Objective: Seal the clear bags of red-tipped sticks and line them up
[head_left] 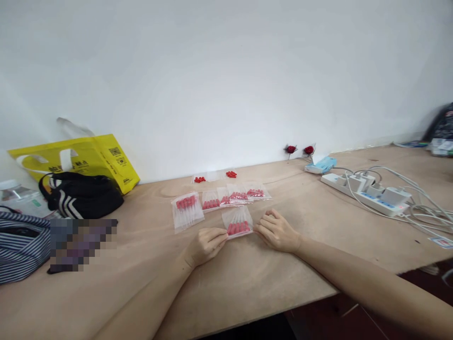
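Flat clear plastic bag [230, 216] of red-tipped pale sticks [239, 228] lies on the tan wooden table [247, 278]; from it, a second clear bag of red-tipped sticks [177, 219] sits at 10 o'clock, an overlapping row of small clear bags with red pieces [211, 194] at 12. Overlaps and glare hide part of the row's contents; both forearms run out of frame. Left hand [208, 245] pinches the near-edge corner at 8 o'clock, right hand [278, 231], fingers curled, meets the 4 o'clock corner, can't tell if gripping.
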### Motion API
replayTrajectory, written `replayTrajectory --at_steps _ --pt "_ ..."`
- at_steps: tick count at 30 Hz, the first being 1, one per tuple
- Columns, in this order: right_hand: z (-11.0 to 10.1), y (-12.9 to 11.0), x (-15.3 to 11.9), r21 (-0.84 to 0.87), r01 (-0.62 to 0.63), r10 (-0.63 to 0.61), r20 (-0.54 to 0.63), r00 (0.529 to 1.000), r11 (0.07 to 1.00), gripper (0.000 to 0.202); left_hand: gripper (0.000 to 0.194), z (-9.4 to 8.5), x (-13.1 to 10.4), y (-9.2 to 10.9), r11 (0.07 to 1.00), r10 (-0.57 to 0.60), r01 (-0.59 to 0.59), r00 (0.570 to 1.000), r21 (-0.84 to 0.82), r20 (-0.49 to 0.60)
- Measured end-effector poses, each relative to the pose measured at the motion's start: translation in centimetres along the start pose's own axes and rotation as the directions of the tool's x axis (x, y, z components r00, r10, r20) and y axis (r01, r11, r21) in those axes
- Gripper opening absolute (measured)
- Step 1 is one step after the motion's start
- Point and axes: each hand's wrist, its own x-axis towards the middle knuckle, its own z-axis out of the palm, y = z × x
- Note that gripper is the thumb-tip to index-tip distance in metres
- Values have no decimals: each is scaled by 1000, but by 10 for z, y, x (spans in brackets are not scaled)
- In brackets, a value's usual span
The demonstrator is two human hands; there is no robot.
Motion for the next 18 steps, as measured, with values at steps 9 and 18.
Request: replayTrajectory --at_steps 9,18 --pt "-7 -2 6 24 -93 92 44 995 995 21 9 4 3 0 997 -33 34 999 -73 6" --pt "13 -25 29 140 -103 101 19 995 985 18 10 6 2 0 973 -146 162 984 -164 103"
